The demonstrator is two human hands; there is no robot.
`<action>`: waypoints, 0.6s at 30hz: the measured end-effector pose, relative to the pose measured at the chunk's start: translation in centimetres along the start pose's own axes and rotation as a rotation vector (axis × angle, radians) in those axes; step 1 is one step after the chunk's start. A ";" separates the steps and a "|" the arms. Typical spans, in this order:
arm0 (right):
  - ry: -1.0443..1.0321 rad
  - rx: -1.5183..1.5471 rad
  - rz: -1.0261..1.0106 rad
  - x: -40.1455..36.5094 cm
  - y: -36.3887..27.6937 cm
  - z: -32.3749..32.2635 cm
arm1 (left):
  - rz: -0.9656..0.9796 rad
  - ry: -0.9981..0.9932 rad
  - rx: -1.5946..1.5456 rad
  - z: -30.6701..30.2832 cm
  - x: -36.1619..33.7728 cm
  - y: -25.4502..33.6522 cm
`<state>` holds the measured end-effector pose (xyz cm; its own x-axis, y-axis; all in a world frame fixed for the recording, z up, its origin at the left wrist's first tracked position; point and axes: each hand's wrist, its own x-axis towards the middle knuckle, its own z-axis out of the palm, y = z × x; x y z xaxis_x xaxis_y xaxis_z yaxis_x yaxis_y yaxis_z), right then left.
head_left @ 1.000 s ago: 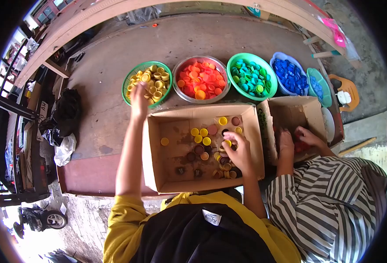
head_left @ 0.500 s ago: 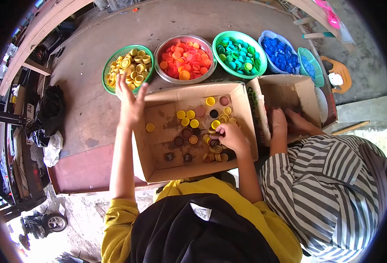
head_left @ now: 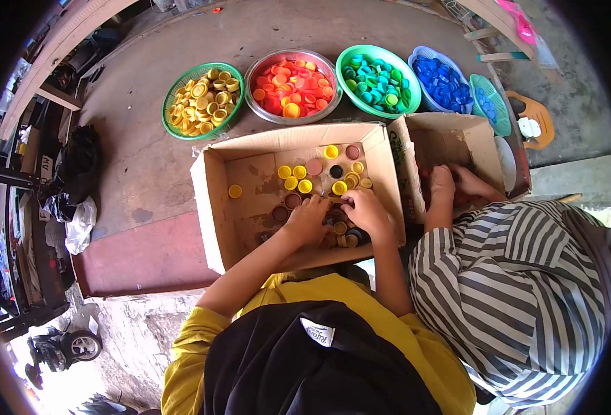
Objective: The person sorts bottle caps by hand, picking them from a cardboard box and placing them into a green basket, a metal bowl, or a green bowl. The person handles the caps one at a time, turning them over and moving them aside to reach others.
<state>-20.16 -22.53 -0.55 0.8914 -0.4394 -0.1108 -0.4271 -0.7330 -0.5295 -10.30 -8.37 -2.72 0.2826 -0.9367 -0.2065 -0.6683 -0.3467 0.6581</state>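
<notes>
Both my hands are down inside a large cardboard box (head_left: 212,207) at the centre. My left hand (head_left: 308,221) reaches over brown and yellow caps in the lower middle, fingers bent; what lies under its fingertips is hidden. Just to its right, my right hand (head_left: 365,210) has its fingers pressed together at the pile, and anything between them is too small to make out. Yellow caps (head_left: 305,186) lie above my left hand, with a black cap (head_left: 336,171) and brown caps (head_left: 314,167) among them.
Behind the box stand a green basket of yellow caps (head_left: 168,117), a metal bowl of red caps (head_left: 249,104), a green basin (head_left: 342,62) and a blue basket (head_left: 416,55). At right a co-worker's hands (head_left: 450,185) are in a smaller box (head_left: 485,128).
My left hand has come down from beside the basket of yellow caps into the box, next to my right hand. The box has shifted slightly up and left.
</notes>
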 end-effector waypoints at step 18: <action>-0.099 -0.191 -0.050 0.0 -2.9 0.1 | 0.001 0.245 -0.191 -4.8 -1.2 -4.4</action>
<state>-18.96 -20.35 0.86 0.9188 -0.3538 -0.1749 -0.3943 -0.8420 -0.3683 -4.38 -5.50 -1.93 0.4548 -0.8897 -0.0407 -0.5337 -0.3088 0.7873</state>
